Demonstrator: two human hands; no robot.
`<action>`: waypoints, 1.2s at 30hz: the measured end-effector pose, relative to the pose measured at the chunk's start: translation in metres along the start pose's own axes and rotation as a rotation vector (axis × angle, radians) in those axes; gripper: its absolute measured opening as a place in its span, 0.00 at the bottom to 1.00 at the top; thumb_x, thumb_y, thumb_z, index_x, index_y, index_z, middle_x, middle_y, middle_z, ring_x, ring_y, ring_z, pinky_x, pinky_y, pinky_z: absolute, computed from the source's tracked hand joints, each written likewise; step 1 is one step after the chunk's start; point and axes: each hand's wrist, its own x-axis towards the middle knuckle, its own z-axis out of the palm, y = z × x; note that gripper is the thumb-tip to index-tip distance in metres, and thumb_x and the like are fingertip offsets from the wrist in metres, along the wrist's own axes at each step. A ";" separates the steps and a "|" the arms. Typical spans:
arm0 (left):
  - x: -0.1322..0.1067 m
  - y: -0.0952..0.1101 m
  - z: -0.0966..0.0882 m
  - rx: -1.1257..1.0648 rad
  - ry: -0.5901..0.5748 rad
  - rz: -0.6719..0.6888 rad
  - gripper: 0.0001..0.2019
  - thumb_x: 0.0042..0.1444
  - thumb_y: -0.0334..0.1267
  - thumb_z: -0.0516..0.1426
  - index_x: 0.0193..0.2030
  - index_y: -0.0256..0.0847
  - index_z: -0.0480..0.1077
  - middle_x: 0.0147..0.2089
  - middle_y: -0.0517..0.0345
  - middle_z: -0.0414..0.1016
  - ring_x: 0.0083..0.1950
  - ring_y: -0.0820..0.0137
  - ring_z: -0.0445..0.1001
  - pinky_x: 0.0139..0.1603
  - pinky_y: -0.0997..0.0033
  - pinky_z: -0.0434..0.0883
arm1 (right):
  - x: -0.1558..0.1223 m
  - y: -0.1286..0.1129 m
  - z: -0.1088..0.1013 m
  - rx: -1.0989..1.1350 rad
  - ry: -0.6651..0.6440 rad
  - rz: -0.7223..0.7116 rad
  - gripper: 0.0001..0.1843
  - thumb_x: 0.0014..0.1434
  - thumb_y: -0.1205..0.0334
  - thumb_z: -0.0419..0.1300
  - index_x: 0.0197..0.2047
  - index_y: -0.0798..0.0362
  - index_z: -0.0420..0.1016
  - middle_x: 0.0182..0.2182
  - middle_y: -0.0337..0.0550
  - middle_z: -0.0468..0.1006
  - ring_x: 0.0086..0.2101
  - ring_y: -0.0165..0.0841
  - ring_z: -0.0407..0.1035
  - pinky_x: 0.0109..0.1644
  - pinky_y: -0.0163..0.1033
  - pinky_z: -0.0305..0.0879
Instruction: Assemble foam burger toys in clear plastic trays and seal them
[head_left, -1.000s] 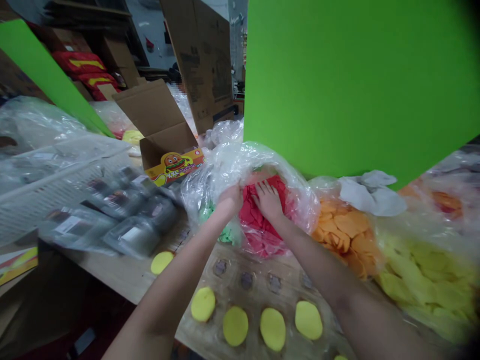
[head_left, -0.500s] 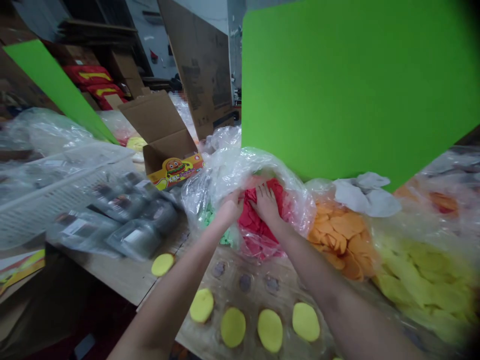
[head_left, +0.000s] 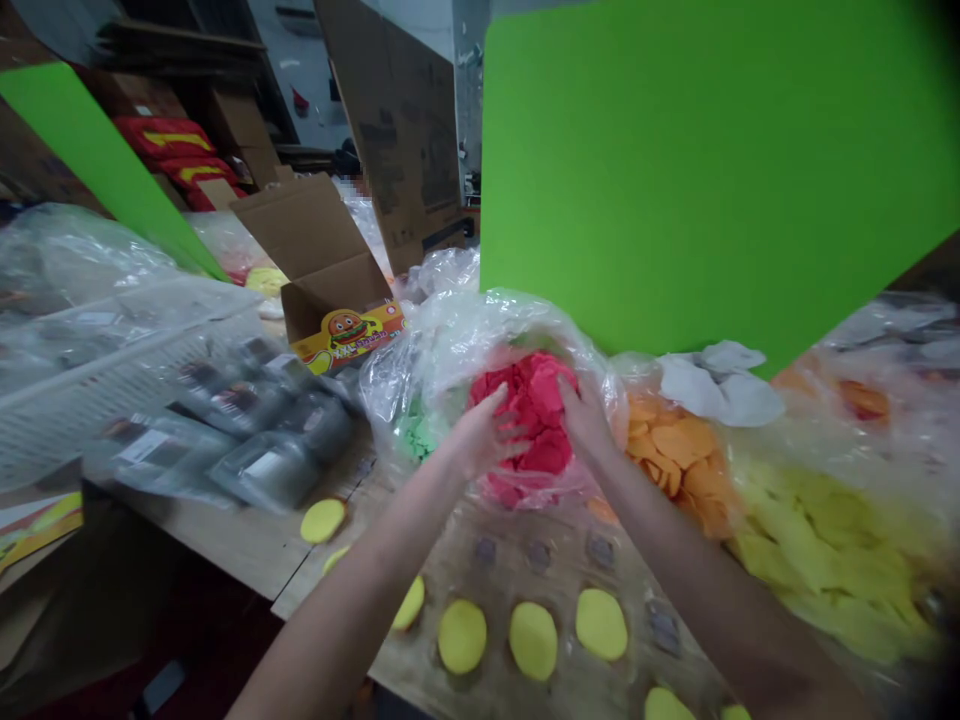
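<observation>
A clear plastic bag [head_left: 487, 310] lies with its mouth toward me, full of flat red pieces [head_left: 541, 440]. My left hand [head_left: 486, 438] is at the left side of these pieces, its fingers spread and slightly blurred, with nothing visibly held. On the other side, my right hand [head_left: 589, 415] touches the edge of a raised, brighter red piece; most of its fingers are hidden, so a grip cannot be made out. Below the hands, yellow rounded pieces [head_left: 462, 637] lie spaced out on the table [head_left: 405, 665], with small clear packets [head_left: 538, 556] in a row behind them.
Green pieces [head_left: 417, 436] show through plastic at left. Orange pieces [head_left: 682, 450] and yellow pieces [head_left: 832, 550] lie bagged at right. Clear plastic packs [head_left: 270, 470], a white basket [head_left: 45, 400] and an open carton [head_left: 315, 240] stand left. A green board [head_left: 675, 180] rises behind.
My hands have moved apart: the left has opened its fingers beside the red pieces, the right has shifted to their right side. More red pieces show between them. The view has shifted slightly.
</observation>
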 end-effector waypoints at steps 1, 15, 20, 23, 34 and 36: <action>-0.012 -0.001 0.012 -0.211 -0.092 -0.075 0.29 0.54 0.60 0.43 0.53 0.39 0.61 0.44 0.48 0.72 0.42 0.64 0.73 0.43 0.57 0.70 | -0.019 -0.013 -0.007 -0.051 -0.048 -0.053 0.27 0.60 0.46 0.44 0.57 0.51 0.59 0.53 0.49 0.67 0.53 0.37 0.60 0.56 0.50 0.58; -0.128 -0.104 0.147 -0.783 -0.553 -0.743 0.26 0.56 0.57 0.44 0.46 0.38 0.66 0.41 0.51 0.74 0.44 0.63 0.72 0.48 0.53 0.66 | -0.218 -0.065 -0.127 -0.383 -0.100 0.070 0.10 0.58 0.60 0.54 0.41 0.52 0.72 0.38 0.42 0.76 0.40 0.33 0.69 0.45 0.40 0.66; -0.152 -0.132 0.169 -0.767 -0.501 -0.881 0.19 0.57 0.50 0.47 0.39 0.36 0.68 0.35 0.53 0.74 0.39 0.67 0.73 0.43 0.59 0.70 | -0.293 -0.061 -0.146 -0.680 0.066 -0.211 0.16 0.57 0.66 0.55 0.48 0.47 0.70 0.43 0.40 0.75 0.48 0.35 0.65 0.54 0.45 0.59; -0.160 -0.145 0.173 -0.744 -0.465 -0.958 0.13 0.58 0.43 0.49 0.36 0.36 0.68 0.30 0.58 0.73 0.32 0.74 0.72 0.37 0.70 0.70 | -0.323 -0.062 -0.152 -0.693 -0.038 -0.308 0.20 0.57 0.67 0.55 0.53 0.44 0.66 0.45 0.38 0.75 0.48 0.33 0.64 0.54 0.44 0.60; -0.159 -0.144 0.193 -0.720 -0.467 -0.839 0.19 0.57 0.50 0.50 0.44 0.38 0.68 0.41 0.54 0.74 0.40 0.73 0.73 0.39 0.76 0.70 | -0.326 -0.061 -0.162 -0.458 0.211 -0.052 0.14 0.57 0.68 0.53 0.46 0.49 0.70 0.43 0.42 0.76 0.49 0.34 0.66 0.52 0.45 0.64; -0.159 -0.143 0.195 -0.781 -0.455 -0.859 0.24 0.57 0.54 0.46 0.45 0.35 0.67 0.39 0.53 0.74 0.37 0.73 0.73 0.37 0.75 0.71 | -0.334 -0.061 -0.161 -0.588 0.116 -0.271 0.17 0.56 0.70 0.55 0.49 0.50 0.69 0.45 0.43 0.75 0.52 0.36 0.64 0.53 0.46 0.63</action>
